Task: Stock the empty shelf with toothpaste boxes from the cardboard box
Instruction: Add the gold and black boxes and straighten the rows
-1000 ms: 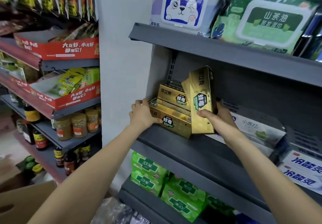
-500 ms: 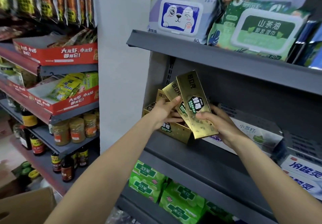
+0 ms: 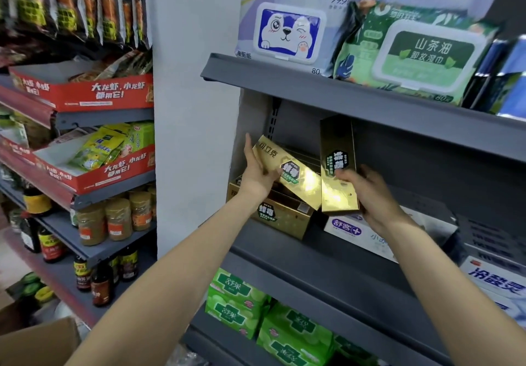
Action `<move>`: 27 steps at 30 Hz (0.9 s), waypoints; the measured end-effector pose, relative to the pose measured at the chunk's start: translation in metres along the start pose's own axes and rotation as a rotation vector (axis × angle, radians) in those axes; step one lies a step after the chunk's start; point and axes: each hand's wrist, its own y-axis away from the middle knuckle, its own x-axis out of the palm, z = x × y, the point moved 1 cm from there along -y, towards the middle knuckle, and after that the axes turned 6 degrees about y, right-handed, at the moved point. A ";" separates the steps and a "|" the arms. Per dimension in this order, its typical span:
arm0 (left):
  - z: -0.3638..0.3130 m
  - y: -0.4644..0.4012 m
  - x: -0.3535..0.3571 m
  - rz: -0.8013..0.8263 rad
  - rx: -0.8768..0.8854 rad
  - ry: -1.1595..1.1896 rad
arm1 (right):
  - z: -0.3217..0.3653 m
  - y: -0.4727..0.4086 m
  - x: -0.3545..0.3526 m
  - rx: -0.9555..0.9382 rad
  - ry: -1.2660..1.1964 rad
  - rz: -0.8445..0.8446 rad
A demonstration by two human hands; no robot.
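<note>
**Gold Toothpaste Boxes at the Grey Shelf**

Grey metal shelf (image 3: pixel 327 254), the middle tier of the unit, serves as the landmark. Brown cardboard box (image 3: pixel 37 343) sits far below and left of it, at the frame's lower-left corner. White-and-blue toothpaste carton (image 3: pixel 367 233) lies flat on the shelf, right of centre. Gold toothpaste boxes already stocked (image 3: pixel 281 217) rest flat at the shelf's left end, against the side panel. Above these, a tilted gold toothpaste box (image 3: pixel 296 172) slopes down to the right; the left hand (image 3: pixel 256 174) holds its upper-left end, with fingers straight and together behind the box and the thumb across its front. An upright gold toothpaste box (image 3: pixel 337 166) stands just right of the tilted one, touching it; the right hand (image 3: pixel 367 192) grips its lower half, fingers curled around the back and thumb on the front face.
</note>
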 end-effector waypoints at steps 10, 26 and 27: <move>-0.008 -0.009 -0.037 0.112 0.297 -1.249 | 0.003 0.000 0.018 -0.182 0.432 0.134; -0.016 -0.002 -0.052 -0.151 0.248 -0.174 | 0.003 -0.008 0.048 -0.430 0.970 0.085; -0.016 0.000 -0.050 -0.115 0.250 -0.223 | 0.002 -0.008 0.055 -0.441 1.021 0.061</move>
